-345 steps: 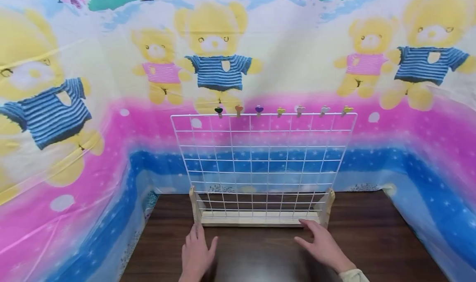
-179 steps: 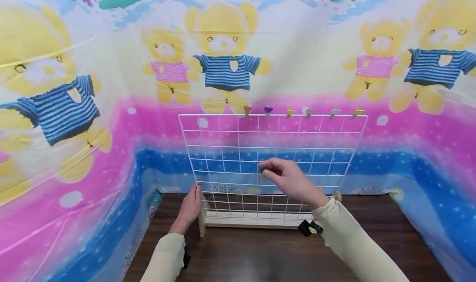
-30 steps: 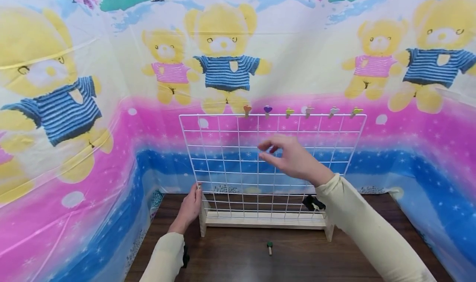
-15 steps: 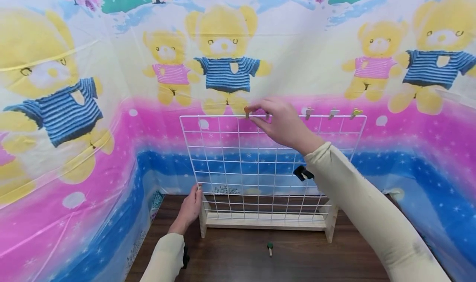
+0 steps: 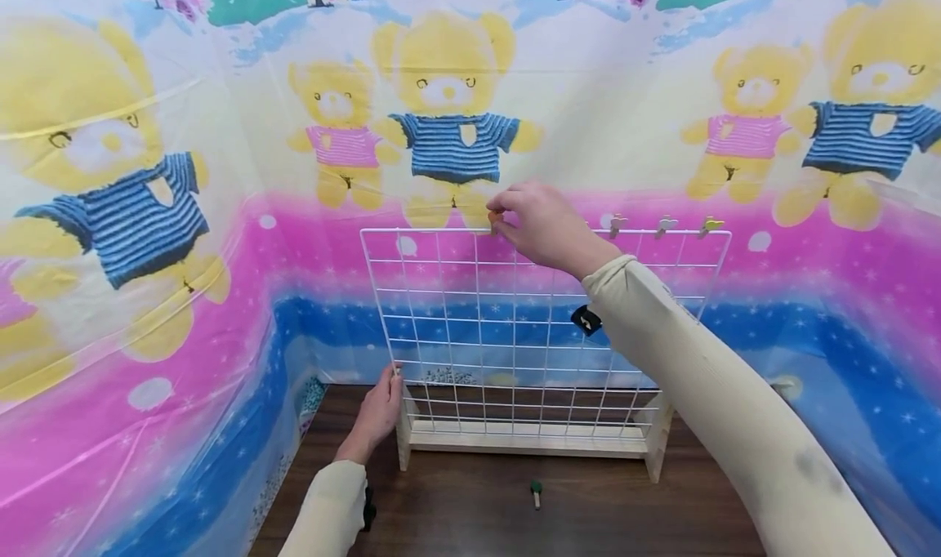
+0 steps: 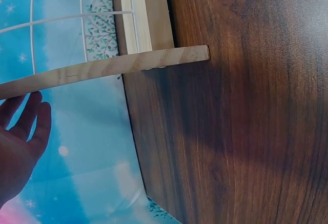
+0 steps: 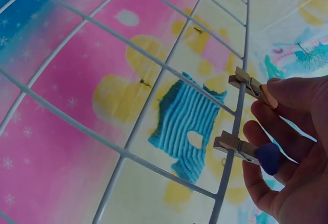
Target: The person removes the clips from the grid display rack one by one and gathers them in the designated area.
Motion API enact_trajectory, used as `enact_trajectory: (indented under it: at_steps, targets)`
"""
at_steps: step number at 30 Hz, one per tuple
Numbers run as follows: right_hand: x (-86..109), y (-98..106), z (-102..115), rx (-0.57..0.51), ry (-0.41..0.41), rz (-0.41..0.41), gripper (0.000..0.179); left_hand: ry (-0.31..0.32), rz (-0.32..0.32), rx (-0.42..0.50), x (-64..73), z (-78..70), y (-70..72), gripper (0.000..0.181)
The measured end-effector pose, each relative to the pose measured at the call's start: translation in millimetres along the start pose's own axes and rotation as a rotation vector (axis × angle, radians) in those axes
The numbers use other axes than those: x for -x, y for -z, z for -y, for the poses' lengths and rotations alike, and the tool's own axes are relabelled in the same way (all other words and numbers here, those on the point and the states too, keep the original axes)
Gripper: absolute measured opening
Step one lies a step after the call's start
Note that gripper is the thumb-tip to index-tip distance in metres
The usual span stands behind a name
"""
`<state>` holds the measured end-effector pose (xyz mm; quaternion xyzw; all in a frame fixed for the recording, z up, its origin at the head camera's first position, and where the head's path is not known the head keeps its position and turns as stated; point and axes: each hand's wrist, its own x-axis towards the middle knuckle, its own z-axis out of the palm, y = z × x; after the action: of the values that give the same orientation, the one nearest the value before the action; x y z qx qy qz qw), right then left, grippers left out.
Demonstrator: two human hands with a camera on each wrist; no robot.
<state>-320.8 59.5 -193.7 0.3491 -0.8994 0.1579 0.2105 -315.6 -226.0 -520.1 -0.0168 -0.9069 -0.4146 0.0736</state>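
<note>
A white wire grid [image 5: 479, 296] stands upright in wooden supports on a brown table. My right hand [image 5: 547, 226] is at its top wire, with thumb and index finger pinching the heart end of an orange heart clothespin [image 7: 248, 84]. That clothespin is still clipped on the wire. A purple heart clothespin [image 7: 238, 148] is clipped beside it, against my other fingers; my hand hides it in the head view. My left hand [image 5: 376, 406] holds the left wooden support [image 6: 102, 69] near its top; its thumb is hidden. A green heart clothespin [image 5: 537, 493] lies on the table.
Farther right on the top wire are a pale pink clothespin [image 5: 616, 224], a whitish clothespin [image 5: 666, 225] and a yellow clothespin [image 5: 710, 225]. Printed cloth with bears [image 5: 463, 144] hangs behind and beside the table [image 5: 456, 508]. A wooden base bar [image 5: 525, 443] joins the supports.
The green clothespin went from the grid's top wire to the table in my right hand. That hand then rose to the orange clothespin and took hold of it. My left hand moved up the support.
</note>
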Motion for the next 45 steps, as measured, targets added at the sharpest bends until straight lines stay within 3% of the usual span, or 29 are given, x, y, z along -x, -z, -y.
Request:
enact_trajectory:
  at_steps: [10,27,45]
  targets:
    - [-5.3,-3.5,-4.9,-0.197,-0.125,0.042,0.021,-0.013,0.001,-0.003,0.1,-0.3,0.5,0.046]
    - [-5.0,-9.3,-6.6,-0.236,-0.154,-0.053,0.013,-0.01,-0.01,0.006,-1.5,2.6,-1.5,0.049]
    - [-6.9,-9.3,-5.6,-0.295,-0.227,-0.036,0.011,-0.034,-0.025,0.011,-0.7,2.7,-3.0,0.047]
